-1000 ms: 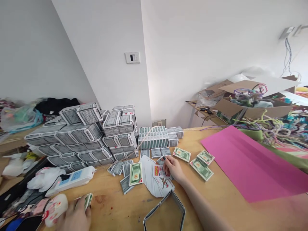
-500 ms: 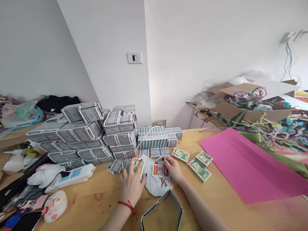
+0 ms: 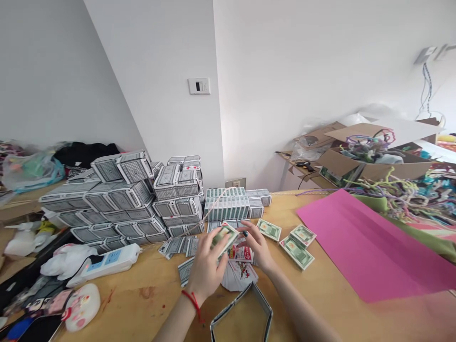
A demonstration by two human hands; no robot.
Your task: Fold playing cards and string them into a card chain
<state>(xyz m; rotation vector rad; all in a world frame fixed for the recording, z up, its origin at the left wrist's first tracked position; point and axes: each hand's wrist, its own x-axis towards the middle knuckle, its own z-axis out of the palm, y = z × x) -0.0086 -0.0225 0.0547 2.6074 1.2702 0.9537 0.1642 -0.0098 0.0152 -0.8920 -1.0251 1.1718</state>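
From my remote seat, the main change since the last frame is the green-backed pack (image 3: 223,240): it is now off the table, held up behind the five-sided card frame (image 3: 264,304) and further right than before. My left hand (image 3: 206,270), with a red string (image 3: 192,304) around its wrist, has moved right with it and is clenched around the pack, grasping its near side. My right hand (image 3: 258,249) has lifted from the red-faced cards (image 3: 241,254) and come up beside it. Its fingers (image 3: 249,232) curl at the pack's far end, but I cannot tell whether they grip it or only touch it.

Both hands now hide much of the fanned cards (image 3: 238,278), which lie directly behind the frame. Loose card packs (image 3: 185,266) lie behind the frame and to its left, and the big stack of card packs (image 3: 117,199) rises farther back on that side. Three green-backed packs (image 3: 297,244) lie behind the frame and to its right, with the pink sheet (image 3: 370,242) beyond them. A white power meter (image 3: 107,263) lies well left of the frame.
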